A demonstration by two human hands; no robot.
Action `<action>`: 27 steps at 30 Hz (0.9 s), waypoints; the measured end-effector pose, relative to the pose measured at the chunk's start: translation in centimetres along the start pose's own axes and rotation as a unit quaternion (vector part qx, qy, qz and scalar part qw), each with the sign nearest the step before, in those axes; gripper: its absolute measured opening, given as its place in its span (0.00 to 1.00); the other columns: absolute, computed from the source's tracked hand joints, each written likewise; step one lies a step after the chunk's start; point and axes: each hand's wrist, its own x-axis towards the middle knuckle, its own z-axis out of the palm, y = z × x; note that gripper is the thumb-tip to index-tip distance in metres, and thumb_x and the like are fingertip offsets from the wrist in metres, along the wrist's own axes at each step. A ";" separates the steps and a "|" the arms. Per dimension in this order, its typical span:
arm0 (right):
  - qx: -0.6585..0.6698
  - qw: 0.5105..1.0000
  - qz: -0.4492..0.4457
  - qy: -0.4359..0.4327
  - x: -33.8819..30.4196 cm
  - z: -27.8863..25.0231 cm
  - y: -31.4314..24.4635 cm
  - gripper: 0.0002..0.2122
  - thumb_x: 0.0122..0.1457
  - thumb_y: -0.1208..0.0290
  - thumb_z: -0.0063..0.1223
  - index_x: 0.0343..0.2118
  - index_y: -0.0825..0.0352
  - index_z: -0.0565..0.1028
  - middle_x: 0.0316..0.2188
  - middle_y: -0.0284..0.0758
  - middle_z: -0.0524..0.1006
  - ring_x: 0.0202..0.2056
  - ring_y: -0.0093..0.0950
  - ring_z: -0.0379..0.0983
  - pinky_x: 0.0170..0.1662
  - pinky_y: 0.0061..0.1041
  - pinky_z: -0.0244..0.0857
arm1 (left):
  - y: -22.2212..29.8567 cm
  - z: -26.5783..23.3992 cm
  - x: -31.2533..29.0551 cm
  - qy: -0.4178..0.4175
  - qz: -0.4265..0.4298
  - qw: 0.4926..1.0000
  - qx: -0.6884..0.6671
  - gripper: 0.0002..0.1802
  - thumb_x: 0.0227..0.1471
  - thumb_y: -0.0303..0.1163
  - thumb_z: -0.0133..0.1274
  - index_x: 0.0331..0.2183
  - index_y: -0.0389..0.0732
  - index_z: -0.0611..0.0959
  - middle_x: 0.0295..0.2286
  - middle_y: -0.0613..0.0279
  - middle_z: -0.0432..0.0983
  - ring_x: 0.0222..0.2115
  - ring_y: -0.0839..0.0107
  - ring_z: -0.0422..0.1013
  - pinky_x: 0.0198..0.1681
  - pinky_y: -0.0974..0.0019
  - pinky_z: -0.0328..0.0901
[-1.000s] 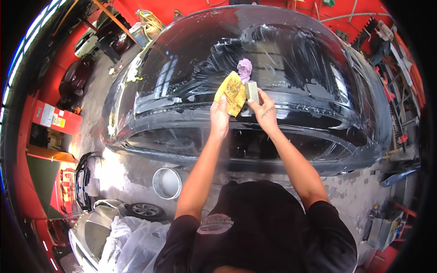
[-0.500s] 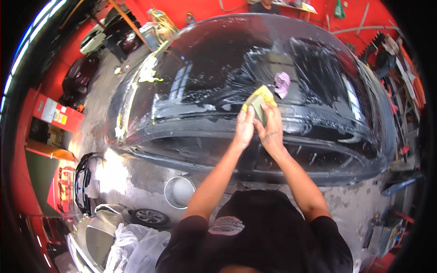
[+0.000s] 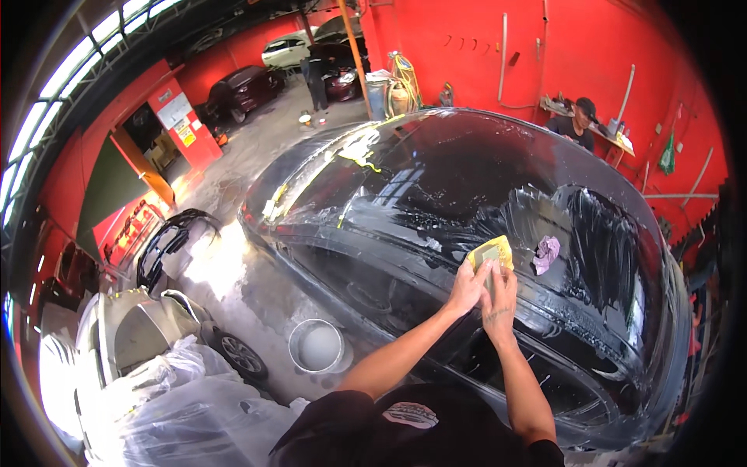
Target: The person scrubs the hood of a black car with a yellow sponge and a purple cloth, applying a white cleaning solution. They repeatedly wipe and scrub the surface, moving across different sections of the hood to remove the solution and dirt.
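Observation:
My left hand (image 3: 468, 286) and my right hand (image 3: 499, 302) are close together above the side edge of a dark car's roof (image 3: 467, 167). Between them they grip a yellow sheet, apparently sandpaper (image 3: 503, 249), with a small grey-green block (image 3: 489, 254) against it. Fingers of both hands are closed on the edges nearest me. Just right of the sheet, a crumpled purple cloth (image 3: 546, 255) lies on the roof. Whitish wet streaks cover the surface around the cloth.
A pale bucket (image 3: 317, 346) stands on the floor left of my arms. Behind it are a car covered in plastic sheeting (image 3: 202, 405) and a black bumper (image 3: 167, 241). Across the roof, a person in a cap (image 3: 574, 124) is near the red wall. Yellow-green tape (image 3: 315, 173) edges the roof's left end.
My view has swung left and up, so the car appears lower and tilted. Both hands still hold the sheet and block; they are now drawn closer together. The purple cloth lies unmoved.

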 end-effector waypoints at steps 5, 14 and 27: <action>0.335 0.869 0.362 0.041 -2.6 0.0 4.1 0.30 0.67 0.63 0.65 0.68 0.69 0.68 0.54 0.41 0.76 0.54 0.32 0.75 0.56 0.35 0.72 | -1.0 0.0 -0.1 0.071 0.010 0.996 -0.060 0.18 0.72 0.34 0.53 0.54 0.31 0.78 0.45 0.59 0.82 0.44 0.76 0.77 0.48 0.67 0.73; 0.670 0.649 0.360 -0.039 -3.3 -2.7 4.5 0.15 0.70 0.66 0.62 0.54 0.63 0.71 0.47 0.36 0.81 0.48 0.32 0.81 0.50 0.36 0.78 | -1.7 5.1 -3.8 0.112 0.026 0.989 -0.093 0.17 0.70 0.32 0.55 0.53 0.31 0.79 0.45 0.59 0.82 0.44 0.76 0.75 0.48 0.68 0.72; 0.593 0.743 0.311 0.011 -2.4 -8.5 6.7 0.19 0.64 0.76 0.65 0.56 0.66 0.70 0.51 0.41 0.81 0.50 0.33 0.81 0.52 0.37 0.80 | -0.4 7.2 -6.9 0.007 -0.048 0.975 -0.215 0.19 0.64 0.26 0.61 0.56 0.34 0.80 0.48 0.61 0.82 0.49 0.75 0.77 0.53 0.66 0.72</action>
